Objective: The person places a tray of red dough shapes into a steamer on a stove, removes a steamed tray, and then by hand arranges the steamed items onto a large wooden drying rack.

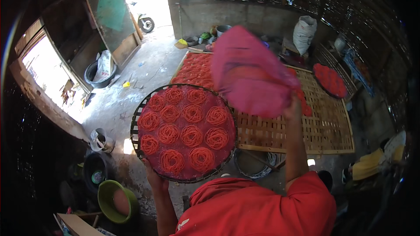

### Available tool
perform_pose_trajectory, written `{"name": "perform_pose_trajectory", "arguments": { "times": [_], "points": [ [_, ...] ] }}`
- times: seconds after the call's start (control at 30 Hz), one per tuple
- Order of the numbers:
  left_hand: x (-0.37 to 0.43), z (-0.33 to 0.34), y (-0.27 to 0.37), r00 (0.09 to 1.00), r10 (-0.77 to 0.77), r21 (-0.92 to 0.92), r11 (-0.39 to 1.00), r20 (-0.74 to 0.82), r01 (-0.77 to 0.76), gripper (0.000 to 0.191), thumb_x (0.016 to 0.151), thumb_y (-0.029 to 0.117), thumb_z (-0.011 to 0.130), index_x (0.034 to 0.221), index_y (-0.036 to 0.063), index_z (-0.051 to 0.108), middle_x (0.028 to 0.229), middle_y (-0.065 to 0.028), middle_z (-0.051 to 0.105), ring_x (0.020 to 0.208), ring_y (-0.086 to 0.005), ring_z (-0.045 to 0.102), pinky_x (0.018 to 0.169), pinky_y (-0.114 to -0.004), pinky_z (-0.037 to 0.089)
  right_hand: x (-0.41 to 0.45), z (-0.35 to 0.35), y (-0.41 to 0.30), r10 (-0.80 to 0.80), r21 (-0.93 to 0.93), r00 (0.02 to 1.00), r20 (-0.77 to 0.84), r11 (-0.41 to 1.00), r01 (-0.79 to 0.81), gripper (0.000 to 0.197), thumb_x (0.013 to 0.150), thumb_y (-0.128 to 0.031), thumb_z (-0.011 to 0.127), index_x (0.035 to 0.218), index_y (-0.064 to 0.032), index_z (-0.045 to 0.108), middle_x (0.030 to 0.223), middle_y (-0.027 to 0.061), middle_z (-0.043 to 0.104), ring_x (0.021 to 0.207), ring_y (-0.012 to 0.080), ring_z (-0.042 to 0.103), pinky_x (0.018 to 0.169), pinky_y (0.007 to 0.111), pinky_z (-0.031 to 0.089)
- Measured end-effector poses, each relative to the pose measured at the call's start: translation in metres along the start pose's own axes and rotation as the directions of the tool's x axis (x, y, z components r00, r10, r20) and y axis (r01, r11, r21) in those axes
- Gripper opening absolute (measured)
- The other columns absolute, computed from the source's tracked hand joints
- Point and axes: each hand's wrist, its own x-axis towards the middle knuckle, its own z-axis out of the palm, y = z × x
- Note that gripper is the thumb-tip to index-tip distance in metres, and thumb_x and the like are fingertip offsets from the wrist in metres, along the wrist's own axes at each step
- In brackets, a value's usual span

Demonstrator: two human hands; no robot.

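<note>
My left hand grips the near left rim of a round woven bamboo tray. The tray tilts towards me and is lined with a pink sheet. Several coiled nests of red-orange noodle strands rest on this lining. Raised to the right, my right hand clutches the lower corner of a loose pink sheet, blurred by motion. That sheet hangs over a large flat woven bamboo rack and hides part of it. More red-orange nests cover the rack's far left part.
A round tray of red-orange pieces leans at right, near a white sack. Below the rack's front edge stands a dark basin. At lower left are a green tub and a dark tub. Brooms lie beyond.
</note>
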Motion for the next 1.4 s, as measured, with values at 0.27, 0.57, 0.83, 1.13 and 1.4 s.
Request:
{"name": "perform_pose_trajectory", "arguments": {
  "times": [0.27,0.57,0.83,1.13,1.4],
  "points": [
    [0.016,-0.003,0.0,0.997,-0.063,0.035,0.997,0.036,0.061,0.055,0.098,0.043,0.038,0.135,0.0028,0.036,0.128,-0.0134,0.051,0.111,-0.0263,0.056,0.091,-0.042,0.05,-0.061,-0.204,-0.196,-0.51,-0.278,0.602,-0.614,0.854,0.441,0.053,0.092,-0.033,0.051,0.125,0.0077,0.044,0.124,0.0162,0.051,0.113,0.0286,0.053,0.091,0.045,0.049],
    [0.021,0.011,0.002,0.996,-0.083,0.105,0.991,0.033,0.079,0.056,0.098,0.044,0.039,0.134,0.0019,0.037,0.127,-0.014,0.051,0.11,-0.0263,0.057,0.09,-0.041,0.051,-0.112,-0.296,-0.204,-0.477,-0.426,0.127,-0.87,0.855,0.297,0.061,0.089,-0.036,0.056,0.124,0.0119,0.042,0.125,0.0201,0.051,0.117,0.0327,0.05,0.093,0.045,0.046],
    [0.014,0.015,0.0,0.999,-0.049,0.132,0.99,0.004,0.048,0.054,0.099,0.043,0.037,0.134,0.0017,0.037,0.127,-0.0142,0.051,0.11,-0.0265,0.057,0.09,-0.041,0.051,-0.076,-0.124,-0.118,-0.856,-0.839,0.211,0.472,-0.51,-0.192,0.037,0.088,-0.026,0.059,0.109,0.0039,0.055,0.106,0.0179,0.059,0.095,0.0304,0.058,0.082,0.039,0.046],
    [-0.003,0.007,0.003,0.999,-0.022,0.08,0.996,-0.023,0.024,0.053,0.098,0.042,0.038,0.134,0.0034,0.037,0.13,-0.0131,0.049,0.112,-0.0264,0.055,0.092,-0.042,0.049,-0.118,0.096,0.119,0.257,-0.511,0.457,0.852,0.208,0.834,0.011,0.076,-0.01,0.068,0.086,-0.0035,0.067,0.098,0.0098,0.065,0.094,0.0276,0.061,0.081,0.038,0.048],
    [-0.029,-0.025,0.008,0.991,0.01,-0.003,1.0,-0.131,-0.01,0.055,0.098,0.044,0.04,0.134,0.0034,0.037,0.128,-0.0134,0.05,0.112,-0.0271,0.055,0.092,-0.043,0.049,-0.115,0.089,0.175,0.321,-0.288,0.237,0.917,0.125,0.949,0.016,0.079,-0.01,0.062,0.094,-0.0029,0.061,0.094,0.0108,0.06,0.092,0.0283,0.058,0.084,0.038,0.046]
  ]
}}
